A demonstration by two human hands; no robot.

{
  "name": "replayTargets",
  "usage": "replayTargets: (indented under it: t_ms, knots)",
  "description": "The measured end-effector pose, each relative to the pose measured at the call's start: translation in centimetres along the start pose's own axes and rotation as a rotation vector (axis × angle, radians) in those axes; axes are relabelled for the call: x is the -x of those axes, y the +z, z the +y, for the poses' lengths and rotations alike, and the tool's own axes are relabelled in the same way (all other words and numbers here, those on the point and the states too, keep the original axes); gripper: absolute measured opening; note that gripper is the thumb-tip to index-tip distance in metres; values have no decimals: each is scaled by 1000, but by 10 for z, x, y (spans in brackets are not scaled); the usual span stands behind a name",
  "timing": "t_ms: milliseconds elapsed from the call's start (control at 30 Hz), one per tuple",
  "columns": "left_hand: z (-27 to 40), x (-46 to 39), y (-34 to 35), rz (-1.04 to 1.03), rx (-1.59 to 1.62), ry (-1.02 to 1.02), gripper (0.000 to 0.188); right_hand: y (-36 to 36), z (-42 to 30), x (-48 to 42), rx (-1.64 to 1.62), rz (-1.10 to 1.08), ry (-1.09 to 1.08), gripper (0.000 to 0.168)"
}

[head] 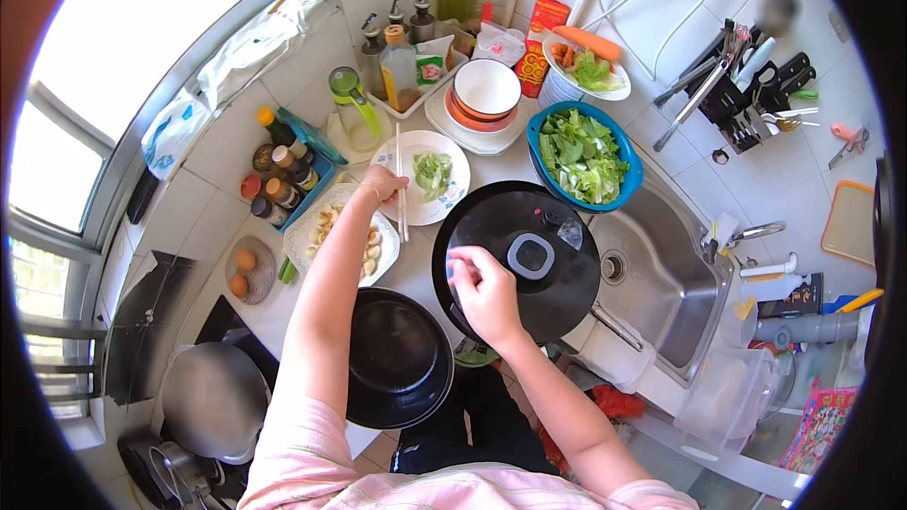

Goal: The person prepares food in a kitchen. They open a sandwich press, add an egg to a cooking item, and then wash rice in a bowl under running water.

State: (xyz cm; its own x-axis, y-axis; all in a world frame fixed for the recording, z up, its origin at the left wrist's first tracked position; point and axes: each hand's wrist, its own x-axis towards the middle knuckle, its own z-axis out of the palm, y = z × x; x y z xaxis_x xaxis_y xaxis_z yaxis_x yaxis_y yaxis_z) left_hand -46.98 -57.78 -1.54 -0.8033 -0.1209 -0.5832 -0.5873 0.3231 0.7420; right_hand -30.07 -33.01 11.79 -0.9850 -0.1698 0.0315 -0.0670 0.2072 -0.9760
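Note:
My left hand (385,184) grips a pair of light chopsticks (400,191) at the left side of a round white plate (457,202) with some lettuce (432,174) on it. Half curled, my right hand (485,288) hovers above or touches the left part of a big black lid (560,304); I cannot tell which, and no object shows in its fingers. A patterned plate of garlic cloves (386,251) lies partly behind my left forearm. Below it is an empty black pan (397,368). A blue colander of cut lettuce (634,180) stands right of the plate.
A steel sink (666,283) lies to the right. Stacked bowls (487,88), an oil jug (352,110) and bottles line the back. Left are a blue tray of seasoning jars (324,180), eggs (242,273) in a dish and a pot (215,400). Knives (793,71) hang on the wall.

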Motion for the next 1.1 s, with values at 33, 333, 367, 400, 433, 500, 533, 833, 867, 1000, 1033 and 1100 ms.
replayTargets:
  t_ms: [33, 333, 367, 400, 433, 500, 533, 833, 867, 1000, 1033, 1100]
  knots:
    - [3, -1, 2, -14, -2, -43, 23, -9, -4, 6, -78, 19, 50, 13]
    - [7, -9, 1, 70, -132, -76, 31, -38, -15, 17, -167, 98, 87, 14]
    - [7, -8, 1, 74, -155, -64, 33, -38, -16, 19, -162, 101, 90, 14]
    - [9, -7, 4, 74, -180, -47, 36, -40, -18, 20, -170, 96, 98, 14]
    - [10, -5, 5, 109, -202, -29, 37, -42, -21, 23, -178, 93, 107, 15]
    - [15, 1, 7, 171, -254, 21, 40, -45, -23, 29, -210, 95, 116, 16]
    - [17, 3, 3, 209, -341, 32, 42, -48, -23, 33, -226, 106, 113, 15]
    - [138, 153, 94, 239, -377, 743, 22, -168, -46, 89, -208, 348, 70, 20]
    - [167, 195, 124, 95, -280, 721, 18, -188, -48, 101, -218, 398, 73, 20]
    - [209, 280, 219, -255, -205, 802, 23, -268, -51, 162, -199, 558, 31, 21]
    - [216, 303, 245, -336, -203, 790, 24, -287, -49, 179, -199, 595, 8, 21]
    - [227, 337, 297, -495, -264, 814, 25, -333, -49, 224, -202, 695, -5, 21]
